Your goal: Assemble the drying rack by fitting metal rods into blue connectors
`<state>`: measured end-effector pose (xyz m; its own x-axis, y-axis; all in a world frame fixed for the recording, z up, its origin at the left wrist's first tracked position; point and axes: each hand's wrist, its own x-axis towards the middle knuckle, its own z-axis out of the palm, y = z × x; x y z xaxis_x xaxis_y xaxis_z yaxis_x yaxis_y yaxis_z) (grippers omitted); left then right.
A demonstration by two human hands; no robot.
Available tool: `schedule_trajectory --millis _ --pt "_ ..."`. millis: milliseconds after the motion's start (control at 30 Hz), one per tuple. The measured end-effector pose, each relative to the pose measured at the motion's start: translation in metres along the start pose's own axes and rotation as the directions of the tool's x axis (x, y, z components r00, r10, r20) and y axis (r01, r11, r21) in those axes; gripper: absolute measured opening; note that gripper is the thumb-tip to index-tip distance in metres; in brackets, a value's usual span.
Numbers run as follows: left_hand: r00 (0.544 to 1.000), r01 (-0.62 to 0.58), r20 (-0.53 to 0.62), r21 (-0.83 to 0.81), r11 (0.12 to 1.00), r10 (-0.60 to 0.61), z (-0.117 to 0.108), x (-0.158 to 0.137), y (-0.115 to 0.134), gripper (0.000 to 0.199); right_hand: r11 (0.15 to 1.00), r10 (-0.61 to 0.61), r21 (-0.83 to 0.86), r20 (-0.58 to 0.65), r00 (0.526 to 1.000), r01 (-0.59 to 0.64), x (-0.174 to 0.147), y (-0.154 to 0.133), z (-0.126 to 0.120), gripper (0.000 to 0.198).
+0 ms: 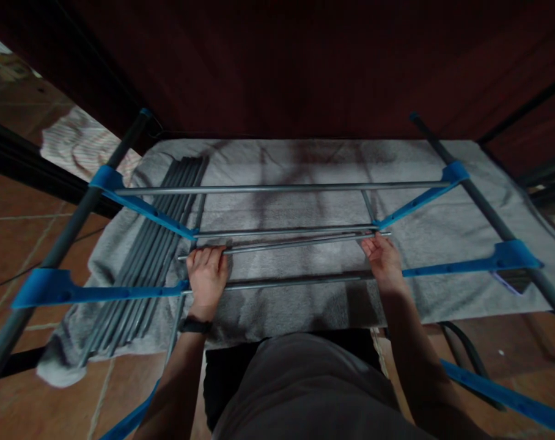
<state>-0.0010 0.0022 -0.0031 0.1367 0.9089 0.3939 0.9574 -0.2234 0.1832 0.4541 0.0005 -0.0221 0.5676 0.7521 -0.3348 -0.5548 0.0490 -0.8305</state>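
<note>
I have both hands on a slim grey metal rod (282, 245) lying across the view's centre: the left hand (207, 275), at eight o'clock, is wrapped over one end; the right hand (384, 261), towards four, pinches the other, probably to steady its slight slant. Just beyond, towards twelve, runs a grey metal crossbar (282, 231). Matching grey tubes (153, 256) lie side by side at nine, perhaps for easy reach, on a fuzzy grey blanket (436, 226).

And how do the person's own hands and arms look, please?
The left hand and right hand wear no gloves. A dark band, perhaps a watch, circles the left wrist; the right wrist is bare. No sleeve shows on either forearm.
</note>
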Motion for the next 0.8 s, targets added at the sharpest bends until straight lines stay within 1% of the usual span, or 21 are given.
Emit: schedule_trajectory --millis 167,433,633,800 --pt "1.000 0.030 0.002 -0.025 0.999 -0.030 0.001 0.000 -0.001 0.033 0.999 0.007 0.052 -0.004 1.000 -0.007 0.004 0.003 0.006 0.032" --pt "1.000 0.017 -0.011 0.006 1.000 -0.017 0.004 -0.001 -0.004 0.033 0.998 0.016 0.059 -0.016 1.000 -0.015 0.011 0.005 0.014 0.030" --pt "1.000 0.009 -0.018 0.040 0.999 -0.008 0.003 0.000 -0.003 0.030 0.998 -0.008 0.068 0.035 0.999 0.005 0.014 0.004 0.013 0.023" --pt "0.999 0.010 -0.033 0.026 1.000 -0.009 0.003 0.000 -0.002 0.031 0.999 -0.039 0.038 0.089 0.995 0.036 0.013 0.003 0.014 0.020"
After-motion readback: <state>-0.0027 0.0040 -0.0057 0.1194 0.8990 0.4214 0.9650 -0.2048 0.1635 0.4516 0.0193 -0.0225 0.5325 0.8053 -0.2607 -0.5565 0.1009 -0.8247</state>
